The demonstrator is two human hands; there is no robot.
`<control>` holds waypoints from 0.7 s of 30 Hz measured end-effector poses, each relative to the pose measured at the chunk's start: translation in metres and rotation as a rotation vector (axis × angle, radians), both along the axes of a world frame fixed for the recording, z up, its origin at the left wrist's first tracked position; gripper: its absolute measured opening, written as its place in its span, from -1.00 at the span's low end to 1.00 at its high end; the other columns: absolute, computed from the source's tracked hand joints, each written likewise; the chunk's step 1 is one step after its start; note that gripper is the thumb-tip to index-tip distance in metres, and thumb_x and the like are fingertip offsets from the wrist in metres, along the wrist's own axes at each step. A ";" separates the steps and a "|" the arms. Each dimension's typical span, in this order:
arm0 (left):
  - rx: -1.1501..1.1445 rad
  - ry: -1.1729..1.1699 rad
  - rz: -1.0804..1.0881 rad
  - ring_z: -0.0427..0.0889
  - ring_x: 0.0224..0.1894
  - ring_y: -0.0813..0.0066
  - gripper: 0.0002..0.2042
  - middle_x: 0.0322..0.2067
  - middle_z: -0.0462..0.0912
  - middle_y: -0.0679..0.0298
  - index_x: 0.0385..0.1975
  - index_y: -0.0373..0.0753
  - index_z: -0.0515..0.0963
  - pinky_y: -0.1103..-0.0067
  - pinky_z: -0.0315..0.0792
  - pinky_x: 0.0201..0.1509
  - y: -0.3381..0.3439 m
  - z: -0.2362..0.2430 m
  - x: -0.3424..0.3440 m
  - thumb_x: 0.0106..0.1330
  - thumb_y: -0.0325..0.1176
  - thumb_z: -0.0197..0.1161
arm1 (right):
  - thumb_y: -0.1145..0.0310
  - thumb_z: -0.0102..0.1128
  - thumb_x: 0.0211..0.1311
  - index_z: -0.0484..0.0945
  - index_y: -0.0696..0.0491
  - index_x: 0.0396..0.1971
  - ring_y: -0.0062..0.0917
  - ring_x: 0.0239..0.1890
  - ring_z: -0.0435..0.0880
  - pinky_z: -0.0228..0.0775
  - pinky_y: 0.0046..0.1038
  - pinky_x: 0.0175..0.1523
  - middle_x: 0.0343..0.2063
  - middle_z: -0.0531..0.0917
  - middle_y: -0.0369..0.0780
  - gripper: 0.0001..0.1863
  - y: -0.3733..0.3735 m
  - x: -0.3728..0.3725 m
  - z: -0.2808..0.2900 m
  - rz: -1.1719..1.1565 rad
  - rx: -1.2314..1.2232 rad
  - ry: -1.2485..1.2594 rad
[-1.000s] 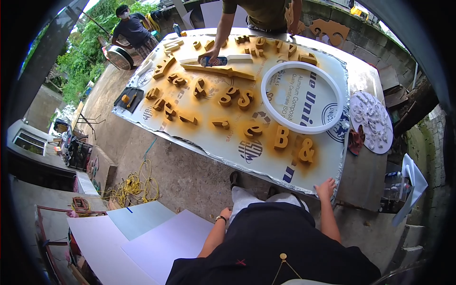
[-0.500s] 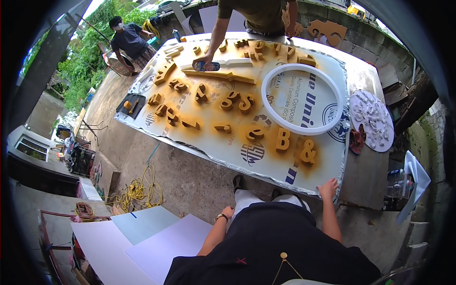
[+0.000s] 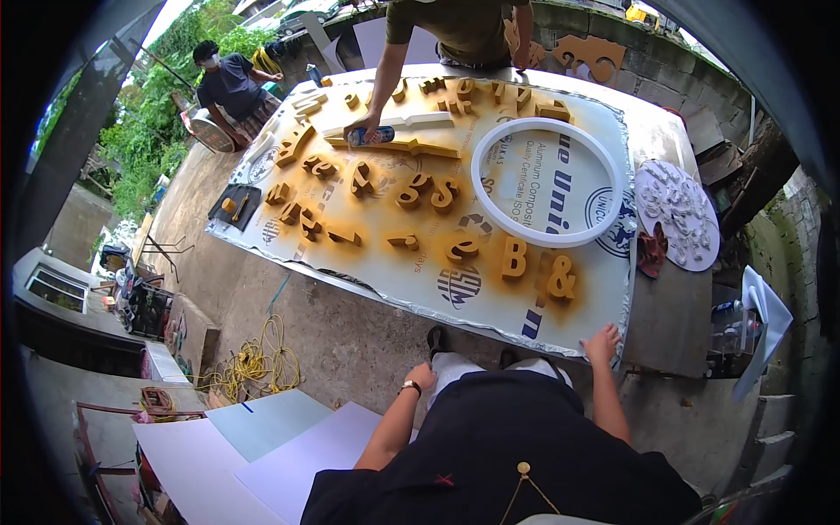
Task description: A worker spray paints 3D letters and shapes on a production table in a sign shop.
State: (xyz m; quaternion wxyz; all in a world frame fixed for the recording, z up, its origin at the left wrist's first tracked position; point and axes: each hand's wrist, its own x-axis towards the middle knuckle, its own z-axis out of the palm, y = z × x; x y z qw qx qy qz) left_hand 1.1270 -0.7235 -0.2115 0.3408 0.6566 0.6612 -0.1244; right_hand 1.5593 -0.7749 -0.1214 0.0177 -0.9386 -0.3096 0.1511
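Seen from above, a person in a dark top stands at a large counter (image 3: pixel 569 327). The left hand (image 3: pixel 421 376) hangs loosely curled beside the thigh; its palm is hidden, so whether it holds anything cannot be told. To its left, pale panels (image 3: pixel 197 451) lie low down. The right hand (image 3: pixel 601 343) is open, fingers spread, resting on the counter's near right corner and grasping nothing. Just beyond it, gold letter-shaped pieces (image 3: pixel 514 261) begin and spread in rows across the printed, gold-misted surface. Yellow cord (image 3: pixel 258 360) lies tangled on the ground at left. Farther right, a large white ring (image 3: pixel 551 237) lies flat, and beyond the counter's right edge a pale disc (image 3: pixel 700 255) carries small pieces. Across the counter, a co-worker's hand (image 3: pixel 371 121) grips a spray can (image 3: pixel 376 136) above a white strip (image 3: pixel 420 121). Another person (image 3: pixel 229 83) bends in the far left background.
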 end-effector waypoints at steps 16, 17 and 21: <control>-0.278 -0.155 -0.163 0.52 -0.60 0.44 -0.77 -0.62 0.53 0.17 -0.58 -0.37 0.47 0.59 0.39 -0.45 0.039 0.002 0.024 -0.06 -0.29 0.02 | 0.27 0.32 -0.41 0.02 0.21 -0.03 -0.23 -0.01 0.13 0.20 -0.32 -0.03 -0.07 0.15 -0.12 -0.13 -0.007 0.000 -0.004 -0.012 0.054 -0.004; -0.342 -0.149 -0.129 0.52 -0.60 0.44 -0.76 -0.62 0.53 0.17 -0.57 -0.36 0.49 0.58 0.39 -0.44 0.029 -0.008 0.014 -0.07 -0.29 0.02 | 0.27 0.32 -0.41 0.02 0.21 -0.03 -0.23 -0.01 0.13 0.20 -0.32 -0.03 -0.07 0.15 -0.12 -0.13 -0.007 0.001 -0.005 -0.008 0.053 -0.001; -0.335 -0.088 -0.024 0.53 -0.59 0.43 -0.77 -0.60 0.53 0.17 -0.52 -0.34 0.49 0.58 0.39 -0.40 -0.009 -0.036 -0.019 -0.08 -0.32 -0.01 | 0.25 0.31 -0.40 0.03 0.21 -0.03 -0.26 -0.04 0.16 0.24 -0.34 -0.08 -0.09 0.17 -0.13 -0.13 -0.007 0.001 -0.005 0.024 0.048 -0.023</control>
